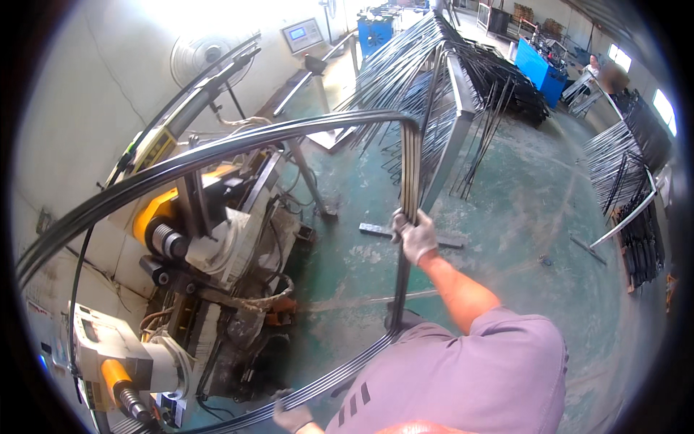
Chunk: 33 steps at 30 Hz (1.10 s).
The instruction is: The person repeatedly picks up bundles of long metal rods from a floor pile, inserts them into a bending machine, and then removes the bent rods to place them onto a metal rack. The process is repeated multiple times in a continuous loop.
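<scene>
A bundle of several dark metal rods (410, 163), bent into a large U-shaped frame, spans the view from the far left round to my body. My right hand (417, 235), in a whitish work glove, is closed round the upright run of the bundle. Low in the view, my left hand (291, 417), gloved too, is at the near run; its fingertips show past the rods, so it appears wrapped round them. The far run passes over a machine (224, 246) with orange cylinders and dark tooling. The bundle's left ends are partly out of sight.
Beyond the bundle, a metal rack (457, 94) holds many bent rods. Another rack (614, 155) of rods stands at the right, near another person (593, 65). A metal bar (441, 239) lies on the green floor. Blue machines (538, 72) stand farther back. A control panel (302, 35) is by the wall.
</scene>
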Available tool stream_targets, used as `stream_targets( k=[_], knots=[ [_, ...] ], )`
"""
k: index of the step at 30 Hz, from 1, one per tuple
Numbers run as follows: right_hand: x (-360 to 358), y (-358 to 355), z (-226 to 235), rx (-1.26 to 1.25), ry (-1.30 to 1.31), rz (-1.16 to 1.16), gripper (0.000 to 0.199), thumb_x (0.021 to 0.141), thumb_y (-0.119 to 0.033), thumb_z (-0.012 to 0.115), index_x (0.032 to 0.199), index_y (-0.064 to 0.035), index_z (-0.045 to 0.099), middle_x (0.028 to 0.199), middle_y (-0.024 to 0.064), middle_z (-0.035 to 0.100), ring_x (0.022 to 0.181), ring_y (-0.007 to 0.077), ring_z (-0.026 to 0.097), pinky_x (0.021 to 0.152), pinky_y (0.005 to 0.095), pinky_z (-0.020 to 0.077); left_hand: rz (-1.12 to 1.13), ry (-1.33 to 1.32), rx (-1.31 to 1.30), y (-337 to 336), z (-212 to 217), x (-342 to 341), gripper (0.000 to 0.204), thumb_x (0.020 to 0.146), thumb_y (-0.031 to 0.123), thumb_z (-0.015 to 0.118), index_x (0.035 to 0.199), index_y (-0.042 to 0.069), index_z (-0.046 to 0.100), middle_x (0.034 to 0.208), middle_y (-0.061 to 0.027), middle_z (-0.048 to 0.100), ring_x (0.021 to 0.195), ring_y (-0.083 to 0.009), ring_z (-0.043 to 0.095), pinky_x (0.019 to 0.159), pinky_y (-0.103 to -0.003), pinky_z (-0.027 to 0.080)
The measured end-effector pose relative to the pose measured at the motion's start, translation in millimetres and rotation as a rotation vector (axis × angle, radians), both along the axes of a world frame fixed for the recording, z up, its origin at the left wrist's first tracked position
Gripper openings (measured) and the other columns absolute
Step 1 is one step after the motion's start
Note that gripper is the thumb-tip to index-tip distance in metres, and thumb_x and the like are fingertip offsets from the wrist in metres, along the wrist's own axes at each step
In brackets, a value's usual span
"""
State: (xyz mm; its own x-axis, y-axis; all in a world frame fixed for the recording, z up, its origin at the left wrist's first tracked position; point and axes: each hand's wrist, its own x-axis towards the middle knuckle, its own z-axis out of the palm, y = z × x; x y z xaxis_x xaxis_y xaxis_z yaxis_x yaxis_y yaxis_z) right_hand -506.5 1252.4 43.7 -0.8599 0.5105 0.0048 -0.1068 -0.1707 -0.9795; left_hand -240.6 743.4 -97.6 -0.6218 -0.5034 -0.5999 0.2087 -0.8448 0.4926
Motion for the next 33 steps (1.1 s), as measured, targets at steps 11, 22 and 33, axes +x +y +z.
stream_targets(
  k=[11, 22, 33],
  knots=[
    [-94.6, 417.4, 27.6, 0.541, -0.127, -0.322, 0.043, 0.105, -0.046, 0.079, 0.098, -0.0044, 0.072, 0.07, -0.0013, 0.065, 0.061, 0.0095, 0.061, 0.056, 0.0317, 0.0494, -0.876, -0.221, -0.473, 400.7, -60.0, -133.1, 0.037, 0.09, 0.014, 0.074, 0.124, -0.002, 0.073, 0.108, -0.0147, 0.08, 0.102, -0.0256, 0.076, 0.096, -0.042, 0.059],
    [-295.1, 715.7, -22.2, 1.099, -0.57, -0.318, 0.048, 0.106, -0.056, 0.065, 0.121, -0.0104, 0.071, 0.112, 0.0284, 0.077, 0.113, 0.0513, 0.071, 0.095, 0.0593, 0.0567, -0.803, -0.466, -0.151, 555.6, -39.3, -283.7, 0.047, 0.097, -0.002, 0.058, 0.143, 0.006, 0.056, 0.12, -0.02, 0.071, 0.101, -0.0386, 0.072, 0.088, -0.054, 0.06],
    [-383.8, 750.3, 54.6, 1.688, -0.156, -0.926, 0.051, 0.095, -0.018, 0.068, 0.144, -0.0042, 0.059, 0.148, 0.0204, 0.062, 0.143, 0.0403, 0.055, 0.121, 0.0532, 0.0425, -0.683, -0.508, -0.414, 565.6, 4.7, -268.6, 0.036, 0.098, -0.006, 0.059, 0.134, 0.001, 0.06, 0.109, -0.0219, 0.076, 0.087, -0.0366, 0.077, 0.075, -0.053, 0.065]
  ],
)
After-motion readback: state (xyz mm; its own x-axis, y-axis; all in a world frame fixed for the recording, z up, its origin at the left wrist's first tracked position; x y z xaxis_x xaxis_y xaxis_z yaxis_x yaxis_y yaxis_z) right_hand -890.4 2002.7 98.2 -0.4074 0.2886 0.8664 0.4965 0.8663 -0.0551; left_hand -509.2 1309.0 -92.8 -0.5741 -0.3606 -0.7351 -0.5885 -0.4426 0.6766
